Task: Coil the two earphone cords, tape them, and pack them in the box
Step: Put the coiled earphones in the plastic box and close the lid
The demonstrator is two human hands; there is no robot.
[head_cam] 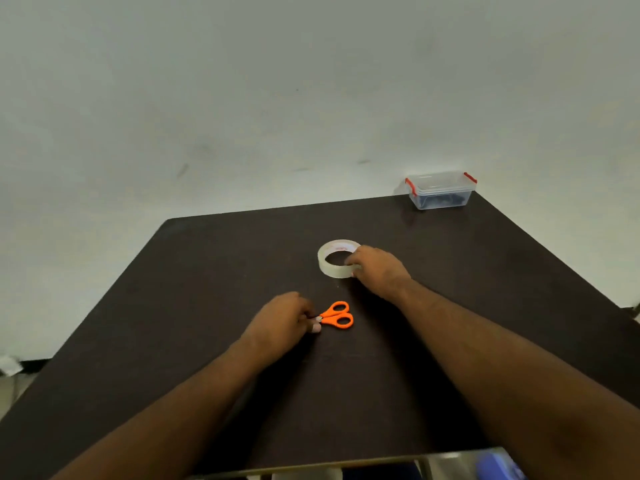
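Note:
A roll of clear tape (329,259) lies flat near the middle of the dark table (194,278). My right hand (379,268) grips its right side, fingers curled over the rim. Orange-handled scissors (337,315) lie nearer to me. My left hand (282,318) holds them at the blade end, which its fingers hide. A clear plastic box (440,190) with red clips and its lid on stands at the table's far right corner, with something dark inside. No loose earphone cords are in sight.
A pale wall (277,98) rises behind the table. The table's near edge (311,467) has a metal rim, with something blue (498,464) below it at the lower right.

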